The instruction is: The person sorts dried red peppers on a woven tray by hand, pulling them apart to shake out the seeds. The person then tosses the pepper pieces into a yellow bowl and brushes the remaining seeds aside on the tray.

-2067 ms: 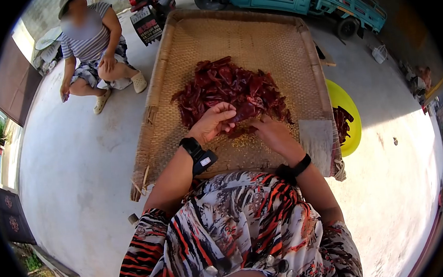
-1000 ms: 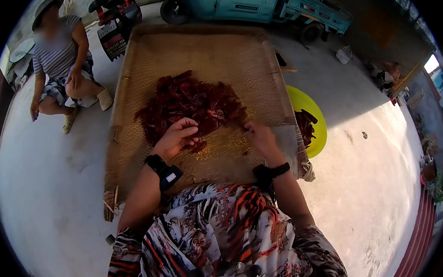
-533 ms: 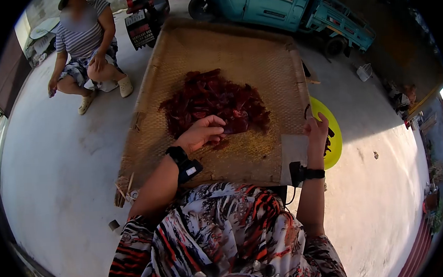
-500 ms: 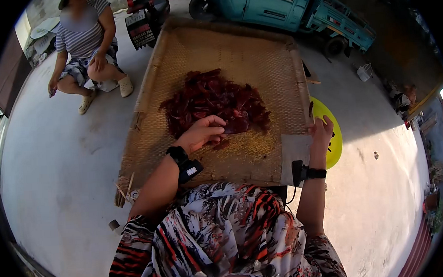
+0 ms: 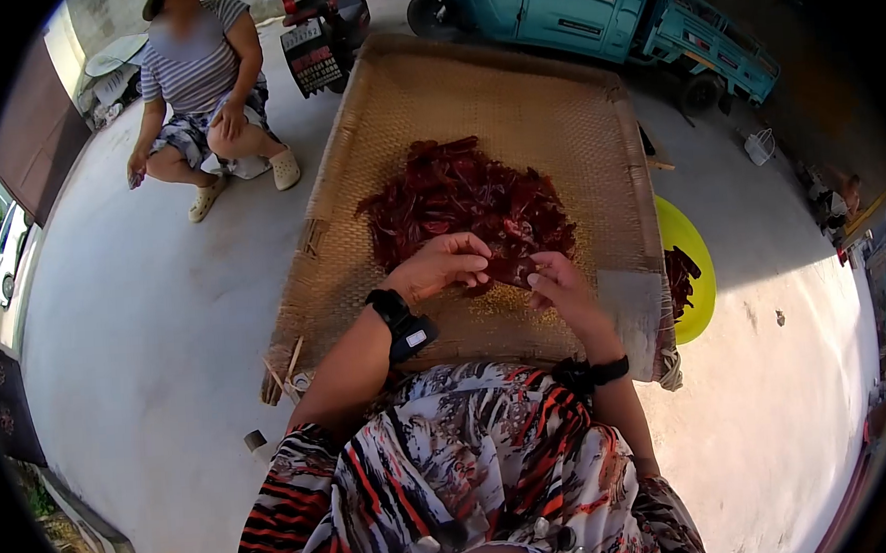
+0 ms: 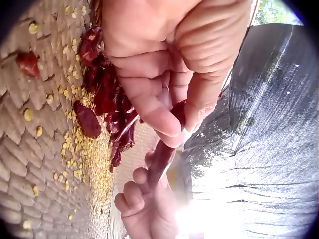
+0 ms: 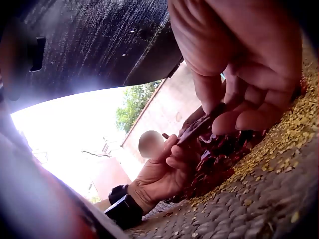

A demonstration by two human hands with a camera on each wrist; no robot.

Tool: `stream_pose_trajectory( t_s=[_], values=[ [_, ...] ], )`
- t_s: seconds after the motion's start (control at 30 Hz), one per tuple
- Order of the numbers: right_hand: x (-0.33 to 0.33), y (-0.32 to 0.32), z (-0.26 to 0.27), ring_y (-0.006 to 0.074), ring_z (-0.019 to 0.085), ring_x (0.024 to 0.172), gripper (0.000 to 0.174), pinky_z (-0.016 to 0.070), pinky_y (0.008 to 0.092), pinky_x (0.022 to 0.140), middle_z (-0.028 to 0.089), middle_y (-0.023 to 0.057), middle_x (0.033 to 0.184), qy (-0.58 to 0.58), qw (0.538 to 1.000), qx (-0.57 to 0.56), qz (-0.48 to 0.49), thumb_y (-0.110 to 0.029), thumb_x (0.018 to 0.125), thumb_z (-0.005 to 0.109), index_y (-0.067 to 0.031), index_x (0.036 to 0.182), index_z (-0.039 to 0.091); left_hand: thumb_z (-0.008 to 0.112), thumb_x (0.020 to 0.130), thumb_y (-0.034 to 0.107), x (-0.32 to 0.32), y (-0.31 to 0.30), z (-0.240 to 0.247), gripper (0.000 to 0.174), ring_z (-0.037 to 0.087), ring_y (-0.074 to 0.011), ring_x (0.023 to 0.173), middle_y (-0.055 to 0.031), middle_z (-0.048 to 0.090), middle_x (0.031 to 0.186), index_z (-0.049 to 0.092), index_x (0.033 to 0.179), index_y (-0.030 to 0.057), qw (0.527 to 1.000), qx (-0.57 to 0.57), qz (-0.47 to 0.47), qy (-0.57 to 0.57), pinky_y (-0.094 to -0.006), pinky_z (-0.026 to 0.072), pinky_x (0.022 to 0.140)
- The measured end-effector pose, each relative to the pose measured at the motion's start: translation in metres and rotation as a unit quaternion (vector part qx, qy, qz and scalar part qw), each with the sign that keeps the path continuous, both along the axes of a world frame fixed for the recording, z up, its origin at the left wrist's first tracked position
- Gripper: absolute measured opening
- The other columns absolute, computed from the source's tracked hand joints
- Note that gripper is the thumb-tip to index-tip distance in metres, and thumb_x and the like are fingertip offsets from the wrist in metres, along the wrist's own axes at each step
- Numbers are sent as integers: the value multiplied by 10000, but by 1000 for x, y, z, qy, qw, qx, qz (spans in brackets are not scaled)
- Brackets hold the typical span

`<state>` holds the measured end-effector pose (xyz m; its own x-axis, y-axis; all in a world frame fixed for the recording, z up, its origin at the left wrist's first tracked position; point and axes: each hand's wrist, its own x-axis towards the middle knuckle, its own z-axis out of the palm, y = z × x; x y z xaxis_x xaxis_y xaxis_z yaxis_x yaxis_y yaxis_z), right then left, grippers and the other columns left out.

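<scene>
A dried red chili pepper (image 5: 509, 270) is stretched between both hands just above the woven tray (image 5: 513, 88). My left hand (image 5: 445, 266) pinches one end between thumb and fingers, and my right hand (image 5: 566, 292) pinches the other. Seen from the left wrist, the chili pepper (image 6: 162, 160) is long, dark and flattened, with its far end inside the fingers of the right hand (image 6: 144, 211). Just beyond the hands lies a heap of dried chili pieces (image 5: 449, 191). Loose yellow seeds (image 6: 99, 189) are scattered on the weave below.
A yellow basin (image 5: 701, 273) holding dark red chilies stands at the tray's right side. A grey patch (image 5: 627, 307) covers the tray's near right corner. Across the tray to the left, a person (image 5: 203, 99) squats. A teal three-wheeled vehicle (image 5: 590, 13) is parked behind.
My right hand went out over the yellow basin with a thin dark piece, then came back without it to the chili pepper. The left hand kept its pinch. The head view shifted.
</scene>
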<state>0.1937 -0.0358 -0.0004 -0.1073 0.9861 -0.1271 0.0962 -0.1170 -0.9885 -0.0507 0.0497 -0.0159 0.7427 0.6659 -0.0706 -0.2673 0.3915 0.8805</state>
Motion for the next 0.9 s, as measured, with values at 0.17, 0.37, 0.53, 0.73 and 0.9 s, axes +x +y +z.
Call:
stream_pose_trajectory(
  t_s=[0.17,0.37,0.53,0.73,0.9],
  values=[
    [18,-8,2,104,584,668,353,482,243,605,629,41,889,-29,999,-3,-42,-142,918,627,-17,1225,504,605,957,169,4,-3,2,203,668,-140,819,-66,653,964,596,1103,28,1000,-10,15,-6,-260,553,710],
    [97,-9,13,96,591,734,228,499,250,644,651,0,960,209,932,93,-280,-212,946,598,-92,1140,590,553,991,215,1,2,-3,295,643,-133,773,-54,636,952,584,1208,16,998,-15,34,-45,-272,539,685],
    [117,-12,4,101,591,782,303,484,235,675,656,35,1046,362,870,68,-328,-213,948,601,-82,1219,570,579,975,186,1,5,-8,310,593,-106,694,-24,603,873,583,1246,36,999,26,-22,-25,-253,508,620],
    [11,-5,22,83,600,785,281,489,238,678,636,25,956,-5,1000,24,1,-223,953,600,-54,1175,566,642,928,137,4,2,-7,206,589,-96,641,-22,608,846,590,1107,49,999,18,-9,33,-234,476,516],
    [-27,11,16,77,579,771,218,474,243,679,634,27,939,-91,986,118,79,-157,931,612,-14,1095,590,650,917,130,2,-3,2,149,577,-88,582,-30,617,833,570,1019,58,997,36,-21,60,-229,461,469]
  ],
)
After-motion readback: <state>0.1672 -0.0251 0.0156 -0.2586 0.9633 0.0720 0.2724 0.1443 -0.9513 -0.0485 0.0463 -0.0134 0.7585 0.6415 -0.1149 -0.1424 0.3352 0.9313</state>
